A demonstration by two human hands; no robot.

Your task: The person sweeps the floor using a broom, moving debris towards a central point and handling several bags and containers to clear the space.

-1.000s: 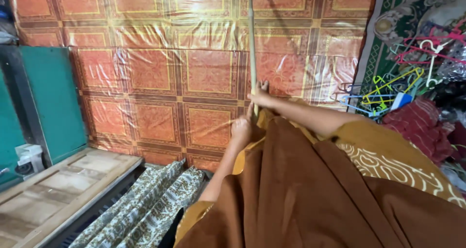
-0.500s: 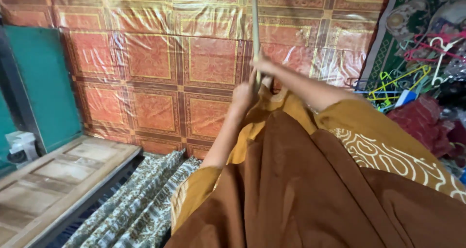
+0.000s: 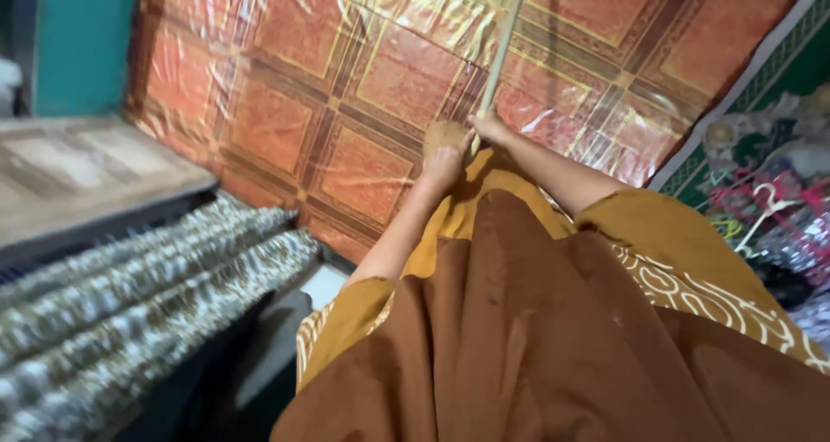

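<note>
A thin pale stick (image 3: 503,51) rises from my hands up past the top edge, in front of an orange patterned wall sheet under plastic (image 3: 363,96). My left hand (image 3: 445,152) is closed around the stick's lower part. Just to its right, my right hand (image 3: 491,129) grips the same stick slightly higher. A mustard-yellow cloth (image 3: 484,195) bunches directly under both hands. My brown garment (image 3: 536,338) fills the lower middle and hides the stick's lower end.
Rolled patterned grey-and-cream fabric (image 3: 130,295) lies at lower left beside a wooden panel (image 3: 78,169). A teal door (image 3: 82,44) stands at upper left. At right, a green patterned rug (image 3: 778,87) holds pink and white clothes hangers (image 3: 765,204).
The view has swung and tilted, so the wall now slants. Both hands stay on the stick, which now leans right; the hangers and red cloth have slid toward the right edge.
</note>
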